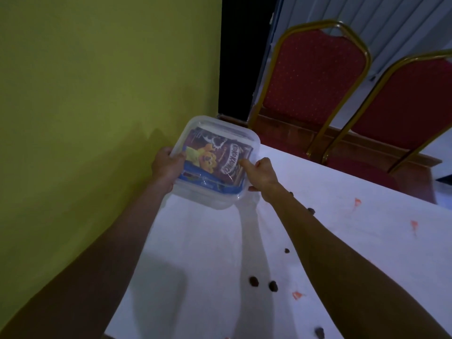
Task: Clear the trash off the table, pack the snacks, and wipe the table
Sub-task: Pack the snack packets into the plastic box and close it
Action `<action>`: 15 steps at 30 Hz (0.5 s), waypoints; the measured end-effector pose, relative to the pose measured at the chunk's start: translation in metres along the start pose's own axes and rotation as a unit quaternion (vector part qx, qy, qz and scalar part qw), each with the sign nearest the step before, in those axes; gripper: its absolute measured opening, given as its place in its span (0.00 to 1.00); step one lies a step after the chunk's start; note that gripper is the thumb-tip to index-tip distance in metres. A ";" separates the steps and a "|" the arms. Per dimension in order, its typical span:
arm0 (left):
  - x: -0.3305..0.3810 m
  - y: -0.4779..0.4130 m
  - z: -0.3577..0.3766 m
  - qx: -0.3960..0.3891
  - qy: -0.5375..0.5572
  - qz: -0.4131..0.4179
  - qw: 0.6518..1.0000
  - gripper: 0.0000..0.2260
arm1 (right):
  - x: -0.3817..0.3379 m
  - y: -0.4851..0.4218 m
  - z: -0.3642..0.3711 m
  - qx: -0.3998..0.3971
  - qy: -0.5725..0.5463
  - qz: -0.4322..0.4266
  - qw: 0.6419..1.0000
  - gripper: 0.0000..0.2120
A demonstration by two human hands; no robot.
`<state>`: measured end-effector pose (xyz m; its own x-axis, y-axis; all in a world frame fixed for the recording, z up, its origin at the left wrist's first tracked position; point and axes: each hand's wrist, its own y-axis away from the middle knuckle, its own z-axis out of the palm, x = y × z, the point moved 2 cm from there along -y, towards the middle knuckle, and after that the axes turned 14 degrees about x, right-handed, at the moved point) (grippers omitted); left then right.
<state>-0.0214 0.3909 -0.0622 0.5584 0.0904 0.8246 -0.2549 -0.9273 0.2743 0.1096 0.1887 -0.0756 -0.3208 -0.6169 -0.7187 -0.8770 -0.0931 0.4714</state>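
Clear plastic — the snack container (215,165) sits between my two hands at the far corner of the counter (318,241), lid on, with a chocolate cereal packet (215,155) showing through it. My left hand (166,165) has its fingers closed around the container's left edge, and my right hand (265,174) grips the right edge, thumb pressing down on the lid near its corner. I judge the step in hand to be sealing the lid or setting the packed box aside. To do it well I should press evenly around the rim, corner by corner, keep the box level so the packet does not shift, and place it clear of the mess. The counter is far from done — dark crumbs (254,281) lie scattered on the white surface and red smears (357,203) mark it toward the right. Those call for gathering first, wiping after. Two red chairs (313,77) stand beyond the counter's far edge.
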 end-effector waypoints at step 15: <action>-0.081 0.161 -0.037 0.009 -0.068 -0.005 0.998 0.27 | 0.074 0.110 -0.014 0.076 -0.013 -0.024 0.997 0.21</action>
<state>-0.1374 0.2477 -0.0667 0.6632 0.0517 0.7466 -0.2341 -0.9332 0.2726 -0.0051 0.1223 -0.0699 -0.2835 -0.5944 -0.7525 -0.9354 -0.0014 0.3536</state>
